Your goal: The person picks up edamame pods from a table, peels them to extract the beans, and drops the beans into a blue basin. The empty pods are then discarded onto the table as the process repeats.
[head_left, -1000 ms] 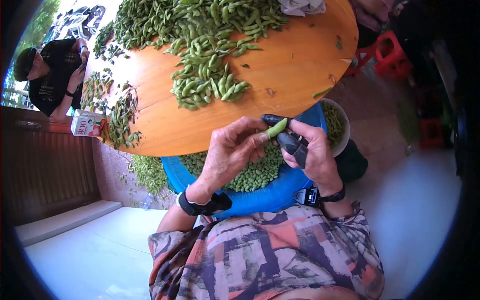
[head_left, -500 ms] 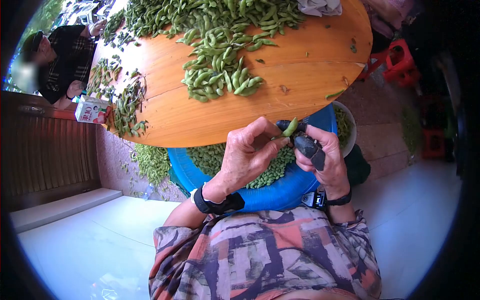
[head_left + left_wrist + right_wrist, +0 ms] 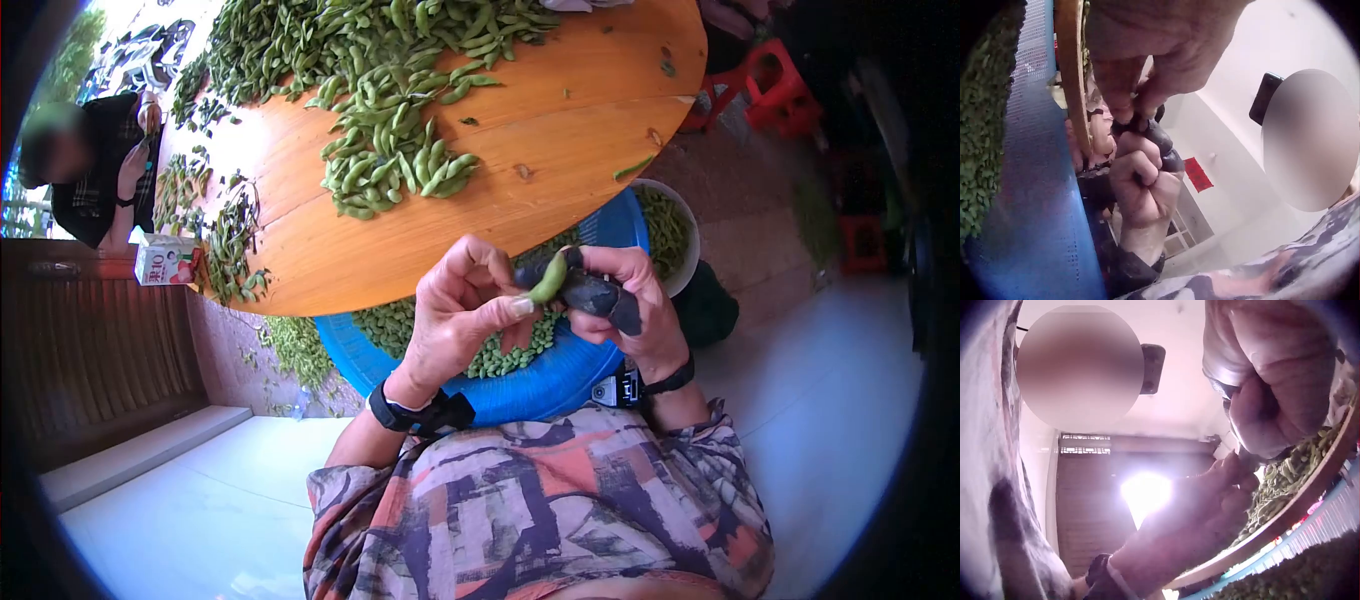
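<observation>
In the head view my left hand (image 3: 450,320) pinches a green soybean pod (image 3: 549,278) between thumb and forefinger. My right hand (image 3: 645,305) meets it from the other side, its thumb and forefinger in black finger covers (image 3: 598,297) and closed about the pod's side. The other right fingers curl into the palm, as the left wrist view shows. Both hands are over a blue basket (image 3: 340,352) holding many shelled green beans (image 3: 385,328). In the right wrist view the hands' fingertips meet, and the pod is hidden there.
A wooden table (image 3: 540,210) beyond the basket bears a large heap of soybean pods (image 3: 370,75) and a drink carton (image 3: 165,260). A white bowl of pods (image 3: 662,235) stands right of the basket, red stools (image 3: 780,90) farther off. Another person (image 3: 100,170) sits at the left.
The head view swung right and then back left. Between the fingers, the pod has turned from slanting right to more upright. The right forefinger and thumb now overlap it closely.
</observation>
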Available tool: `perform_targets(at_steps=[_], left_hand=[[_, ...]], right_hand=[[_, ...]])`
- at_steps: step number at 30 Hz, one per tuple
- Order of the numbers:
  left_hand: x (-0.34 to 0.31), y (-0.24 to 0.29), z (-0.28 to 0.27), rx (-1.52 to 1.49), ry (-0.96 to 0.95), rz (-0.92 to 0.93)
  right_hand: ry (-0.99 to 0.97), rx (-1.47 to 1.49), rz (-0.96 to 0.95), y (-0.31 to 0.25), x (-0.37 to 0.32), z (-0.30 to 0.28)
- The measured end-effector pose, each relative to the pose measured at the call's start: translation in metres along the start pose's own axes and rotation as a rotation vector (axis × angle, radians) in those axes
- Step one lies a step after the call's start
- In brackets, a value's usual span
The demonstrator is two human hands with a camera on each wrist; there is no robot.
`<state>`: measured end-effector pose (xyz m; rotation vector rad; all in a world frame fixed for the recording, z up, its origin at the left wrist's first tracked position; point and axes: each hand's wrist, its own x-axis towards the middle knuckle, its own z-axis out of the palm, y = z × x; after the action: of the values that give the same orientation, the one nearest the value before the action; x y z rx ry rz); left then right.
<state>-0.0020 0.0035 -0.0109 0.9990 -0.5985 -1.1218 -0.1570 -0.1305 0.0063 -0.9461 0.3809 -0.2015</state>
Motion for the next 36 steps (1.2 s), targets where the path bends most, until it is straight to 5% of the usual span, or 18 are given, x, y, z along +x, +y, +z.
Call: perform_targets(at_steps=[2, 4, 6, 7, 10, 14, 15, 18, 20, 23, 27, 36], left_hand=[[0.003, 0.002, -0.001, -0.363, -0.158, -0.16], [0.005, 0.001, 0.0, -0.367, -0.154, -0.21], [0.006, -0.001, 0.0, -0.369, -0.139, -0.306], [0.008, -0.001, 0.0, -0.136, -0.125, -0.266], [0.009, -0.008, 0.01, 0.286, -0.08, -0.116], [0.007, 0.016, 0.021, 0.935, -0.082, -0.054], [0.006, 0.008, 0.019, 1.005, -0.07, 0.175], [0.007, 0.006, 0.012, 1.006, -0.104, 0.406], [0.001, 0.007, 0.012, 1.017, -0.089, 0.345], [-0.004, 0.013, 0.013, 0.287, 0.065, -0.158], [0.003, -0.006, 0.005, -0.2, 0.017, -0.04], [0.0, -0.02, 0.0, -0.057, -0.062, -0.002]], right_hand=[[-0.009, 0.096, 0.039, 0.002, 0.001, -0.001], [-0.017, 0.191, 0.082, 0.005, 0.001, -0.004], [-0.003, -0.073, -0.101, 0.011, 0.002, -0.009], [-0.001, -0.07, -0.1, 0.012, 0.002, -0.009], [0.103, -0.961, -0.462, 0.011, 0.005, -0.007], [0.113, -1.016, -0.403, 0.003, -0.002, -0.005], [0.11, -1.022, -0.375, 0.001, -0.003, -0.007], [0.09, -1.015, -0.354, 0.0, -0.005, -0.014], [0.063, -1.042, -0.344, -0.001, -0.008, -0.013], [0.118, -0.58, -0.19, -0.002, -0.018, -0.012], [0.205, -0.288, -0.161, 0.005, -0.022, -0.02], [0.108, -0.151, -0.02, 0.014, -0.016, -0.012]])
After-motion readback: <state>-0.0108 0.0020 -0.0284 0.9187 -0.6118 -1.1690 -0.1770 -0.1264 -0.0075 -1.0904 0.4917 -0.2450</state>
